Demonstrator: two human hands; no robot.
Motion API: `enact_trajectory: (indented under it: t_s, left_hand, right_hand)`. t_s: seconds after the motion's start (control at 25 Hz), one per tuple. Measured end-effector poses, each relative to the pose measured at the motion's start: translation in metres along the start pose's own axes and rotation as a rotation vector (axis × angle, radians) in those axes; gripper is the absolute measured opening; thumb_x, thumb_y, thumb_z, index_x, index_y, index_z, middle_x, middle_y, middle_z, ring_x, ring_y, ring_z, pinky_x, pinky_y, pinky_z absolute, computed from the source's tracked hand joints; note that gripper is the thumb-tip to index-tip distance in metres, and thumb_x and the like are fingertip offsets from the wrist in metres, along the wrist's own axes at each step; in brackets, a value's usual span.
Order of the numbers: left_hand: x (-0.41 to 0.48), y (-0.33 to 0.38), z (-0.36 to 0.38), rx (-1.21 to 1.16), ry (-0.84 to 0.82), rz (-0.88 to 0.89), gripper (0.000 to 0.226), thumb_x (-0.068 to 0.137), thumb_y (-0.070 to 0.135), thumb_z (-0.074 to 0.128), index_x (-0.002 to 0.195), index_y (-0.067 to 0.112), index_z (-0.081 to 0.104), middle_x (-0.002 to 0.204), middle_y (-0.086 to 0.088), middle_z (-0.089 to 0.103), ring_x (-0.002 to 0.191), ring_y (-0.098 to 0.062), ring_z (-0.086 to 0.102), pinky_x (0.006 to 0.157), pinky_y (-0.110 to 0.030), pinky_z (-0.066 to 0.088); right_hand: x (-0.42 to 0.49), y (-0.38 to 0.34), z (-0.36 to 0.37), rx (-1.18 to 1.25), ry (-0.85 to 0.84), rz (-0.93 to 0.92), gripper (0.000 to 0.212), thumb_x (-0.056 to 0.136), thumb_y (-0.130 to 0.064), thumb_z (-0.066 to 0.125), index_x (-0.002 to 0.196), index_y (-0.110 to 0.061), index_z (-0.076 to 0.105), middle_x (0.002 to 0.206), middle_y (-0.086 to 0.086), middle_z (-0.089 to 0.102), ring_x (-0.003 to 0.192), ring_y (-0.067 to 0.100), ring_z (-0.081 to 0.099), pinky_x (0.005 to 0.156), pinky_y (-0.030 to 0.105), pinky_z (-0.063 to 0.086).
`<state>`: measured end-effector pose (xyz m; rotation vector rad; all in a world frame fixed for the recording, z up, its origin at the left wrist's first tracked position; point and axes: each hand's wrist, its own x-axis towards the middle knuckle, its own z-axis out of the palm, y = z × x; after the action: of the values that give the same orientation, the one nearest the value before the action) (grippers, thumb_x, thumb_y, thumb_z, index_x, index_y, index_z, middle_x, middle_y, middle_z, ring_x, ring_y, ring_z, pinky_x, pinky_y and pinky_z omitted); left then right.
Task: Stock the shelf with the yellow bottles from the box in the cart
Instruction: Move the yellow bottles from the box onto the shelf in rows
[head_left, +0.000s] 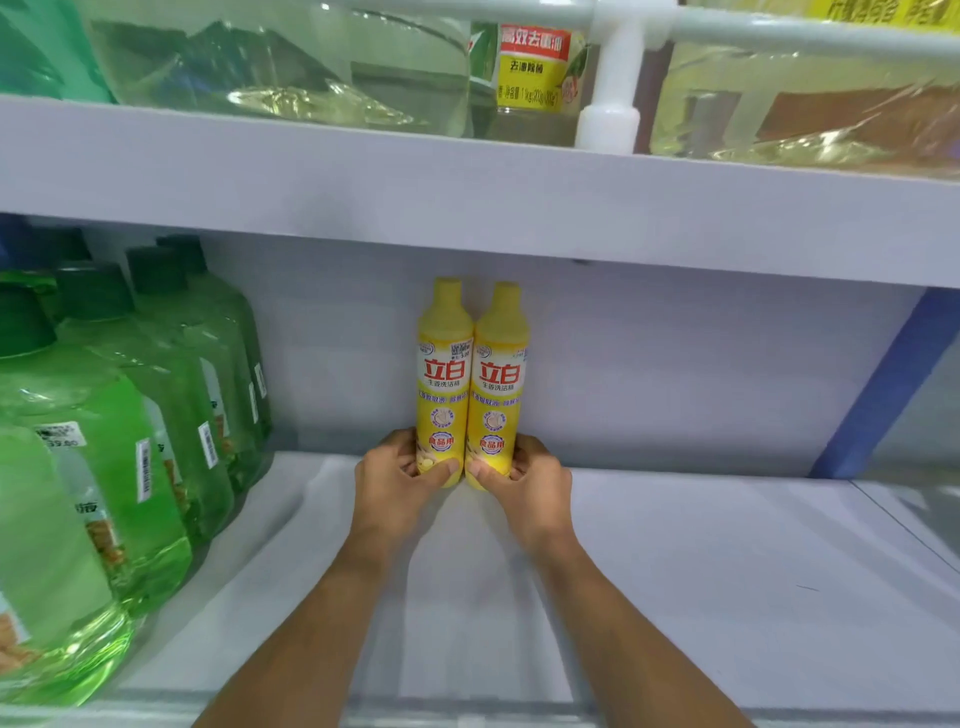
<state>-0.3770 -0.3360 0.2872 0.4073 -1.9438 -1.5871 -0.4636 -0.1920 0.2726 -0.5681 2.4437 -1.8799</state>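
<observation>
Left hand is gripping the base of the left yellow bottle; right hand is gripping the right yellow bottle. Both are standing upright, touching, at the far wall of the white shelf. Green jugs are crowding the left; clear pouches are lying on the upper shelf.
</observation>
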Motion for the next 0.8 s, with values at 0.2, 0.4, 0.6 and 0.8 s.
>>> enact_trajectory:
  t_s: [0.2, 0.4, 0.6, 0.8]
  left_hand:
    - [-0.0010, 0.0002, 0.0008, 0.005, -0.007, 0.010, 0.039, 0.075, 0.005, 0.086, 0.111, 0.008, 0.071, 0.100, 0.004, 0.078, 0.086, -0.003, 0.075, 0.074, -0.011, 0.055]
    - [-0.0003, 0.0017, 0.0025, 0.022, 0.001, 0.010, 0.040, 0.076, 0.006, 0.086, 0.112, 0.011, 0.071, 0.100, 0.006, 0.077, 0.087, -0.001, 0.074, 0.073, -0.009, 0.054]
    - [0.0010, -0.0016, 0.0034, 0.041, 0.021, -0.008, 0.041, 0.075, 0.010, 0.087, 0.113, 0.012, 0.071, 0.100, 0.006, 0.077, 0.088, -0.001, 0.074, 0.078, -0.012, 0.056]
    - [0.0000, -0.0009, 0.0023, 0.086, 0.007, -0.039, 0.047, 0.073, 0.016, 0.090, 0.116, 0.013, 0.070, 0.104, 0.005, 0.078, 0.092, -0.006, 0.075, 0.092, -0.033, 0.060]
  right_hand:
    - [-0.0016, -0.0017, -0.0006, -0.017, 0.016, -0.015, 0.043, 0.075, -0.035, 0.090, 0.111, -0.022, 0.071, 0.096, -0.013, 0.077, 0.086, 0.001, 0.073, 0.084, 0.027, 0.061]
    - [0.0008, -0.0004, 0.0013, -0.020, 0.036, -0.007, 0.044, 0.075, -0.034, 0.090, 0.112, -0.022, 0.070, 0.098, -0.013, 0.077, 0.088, 0.003, 0.073, 0.086, 0.029, 0.061]
    - [0.0035, 0.0041, 0.0031, -0.023, 0.014, 0.000, 0.046, 0.075, -0.037, 0.089, 0.114, -0.024, 0.069, 0.098, -0.013, 0.077, 0.088, 0.004, 0.074, 0.086, 0.034, 0.062]
    - [-0.0021, -0.0018, -0.0016, -0.038, -0.015, -0.010, 0.045, 0.077, -0.041, 0.086, 0.116, -0.027, 0.067, 0.100, -0.015, 0.076, 0.090, 0.003, 0.072, 0.086, 0.032, 0.062]
